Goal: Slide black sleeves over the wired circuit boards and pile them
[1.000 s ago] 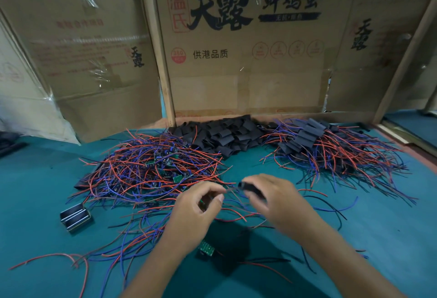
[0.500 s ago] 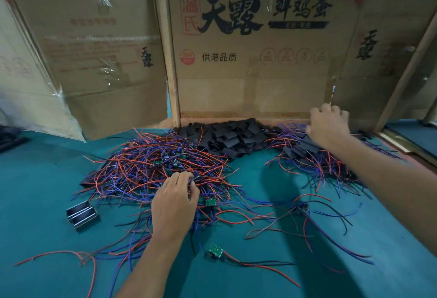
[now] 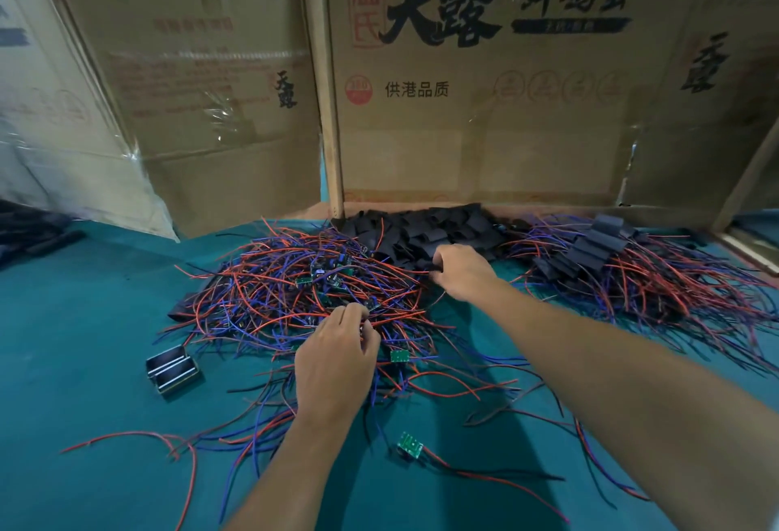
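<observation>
A tangle of red and blue wired circuit boards (image 3: 291, 286) lies left of centre on the green table. My left hand (image 3: 337, 357) rests on its near edge, fingers pinched into the wires. Behind it a heap of loose black sleeves (image 3: 425, 231) sits against the cardboard. My right hand (image 3: 461, 271) reaches into that heap's front edge with fingers curled; whether it holds a sleeve is hidden. The pile of sleeved boards (image 3: 624, 269) lies at the right. Two bare green boards lie apart: one (image 3: 399, 355) beside my left hand, one (image 3: 409, 445) nearer me.
Cardboard boxes (image 3: 484, 108) wall off the back of the table. A small dark metal part (image 3: 170, 366) lies at the left. Stray wires (image 3: 135, 437) trail over the near table. A wooden post (image 3: 746, 176) stands at the right.
My right hand has come back left from the sleeved pile to the loose black sleeves. My left hand has stayed on the wire tangle, shifting slightly.
</observation>
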